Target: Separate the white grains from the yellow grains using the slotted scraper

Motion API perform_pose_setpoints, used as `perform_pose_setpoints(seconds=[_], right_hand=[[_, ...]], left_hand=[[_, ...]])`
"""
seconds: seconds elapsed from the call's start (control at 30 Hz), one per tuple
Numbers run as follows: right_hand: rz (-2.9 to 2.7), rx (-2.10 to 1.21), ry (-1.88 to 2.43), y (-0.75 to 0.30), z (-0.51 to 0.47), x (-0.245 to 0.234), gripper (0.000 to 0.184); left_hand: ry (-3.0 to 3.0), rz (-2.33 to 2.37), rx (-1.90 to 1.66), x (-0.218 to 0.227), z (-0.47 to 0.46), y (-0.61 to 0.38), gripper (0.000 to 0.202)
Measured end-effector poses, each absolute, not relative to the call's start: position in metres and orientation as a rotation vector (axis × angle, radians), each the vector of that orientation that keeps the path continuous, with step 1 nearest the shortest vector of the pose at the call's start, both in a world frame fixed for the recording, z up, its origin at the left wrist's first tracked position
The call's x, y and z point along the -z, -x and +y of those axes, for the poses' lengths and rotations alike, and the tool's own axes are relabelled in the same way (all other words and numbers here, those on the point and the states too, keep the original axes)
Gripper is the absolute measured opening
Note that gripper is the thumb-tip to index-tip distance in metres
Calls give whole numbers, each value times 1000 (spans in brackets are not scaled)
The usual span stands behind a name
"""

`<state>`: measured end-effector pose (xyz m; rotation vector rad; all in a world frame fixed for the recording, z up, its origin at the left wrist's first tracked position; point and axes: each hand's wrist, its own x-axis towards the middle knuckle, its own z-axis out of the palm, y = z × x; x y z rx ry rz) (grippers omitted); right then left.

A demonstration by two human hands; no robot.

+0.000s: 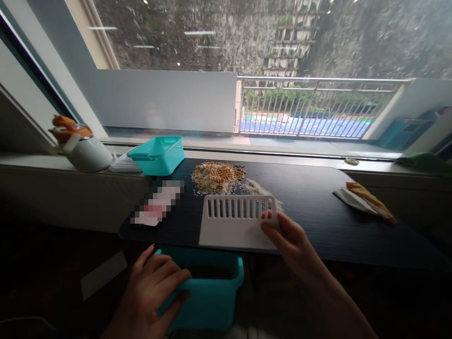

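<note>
My right hand (287,233) grips the right end of a white plastic scraper (236,231) with a row of slots along its top. The scraper stands at the front of the dark table (307,188), its lower edge near the table's front edge. Behind it lies a pile of yellow and white grains (215,178), with a strip of pale grains (259,189) trailing off to the right. Below the table edge, my left hand (155,285) is closed on the rim of a turquoise bin (212,301). The bin's inside is dark, so its contents cannot be made out.
At the table's back left stands a second turquoise container (160,156). A blurred-out flat item (157,205) lies in front of it. A folded yellow and white packet (367,201) rests on the right. A white pot (88,153) stands on the sill beneath the window.
</note>
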<state>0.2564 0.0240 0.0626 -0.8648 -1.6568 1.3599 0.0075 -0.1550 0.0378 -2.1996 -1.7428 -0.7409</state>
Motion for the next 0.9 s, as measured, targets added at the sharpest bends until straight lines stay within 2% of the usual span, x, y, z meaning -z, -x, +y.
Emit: perform_pose_setpoints(seconds=[0.13, 0.23, 0.5, 0.9], right_hand=[[-1549, -1020, 984, -251, 61, -72, 26], [-1533, -915, 985, -238, 93, -72, 26], [-1633, -964, 932, -212, 130, -57, 26], [-1598, -1177, 872, -230, 107, -61, 25]], left_hand=[[2233, -1798, 743, -37, -152, -16, 24], [2246, -1786, 743, -38, -149, -19, 26], [2271, -1723, 743, -43, -145, -19, 28], [2260, -1690, 748, -43, -143, -21, 31]])
